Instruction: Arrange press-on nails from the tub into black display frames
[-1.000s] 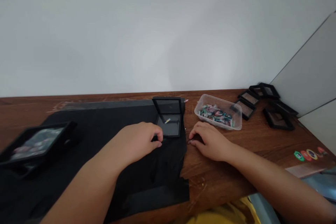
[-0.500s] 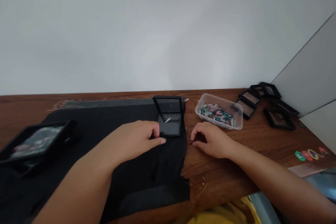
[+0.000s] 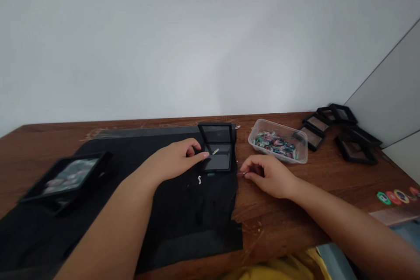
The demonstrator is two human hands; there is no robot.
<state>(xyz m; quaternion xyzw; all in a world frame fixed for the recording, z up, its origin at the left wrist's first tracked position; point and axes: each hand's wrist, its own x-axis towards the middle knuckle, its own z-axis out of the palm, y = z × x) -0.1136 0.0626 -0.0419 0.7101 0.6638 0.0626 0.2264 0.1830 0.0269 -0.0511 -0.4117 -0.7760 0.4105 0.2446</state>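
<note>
A small black display case (image 3: 215,169) stands with its lid raised on the black cloth. On its clear inner surface lies a tiny white and yellow piece (image 3: 215,151). My left hand (image 3: 175,159) is at the case's left edge, thumb stretched out and apart from the curled index finger, with nothing seen between them. My right hand (image 3: 267,176) is over the bare wood right of the cloth, thumb and index pinching a small pinkish sliver (image 3: 241,174), possibly a crystal chip. A small green piece (image 3: 211,175) and a white curled scrap (image 3: 199,180) lie in front of the case.
A clear plastic tub (image 3: 305,151) of coloured stone chips stands right of the case. Several black frames (image 3: 356,151) lie at the far right. Another black case (image 3: 65,179) with pale and pink pieces is on the left of the black cloth (image 3: 190,210). Round stickers (image 3: 392,197) mark the table's right edge.
My left hand has moved up slightly along the case, uncovering the green piece and the white scrap. A pinkish sliver now shows at my right fingertips. The view has shifted a little left.
</note>
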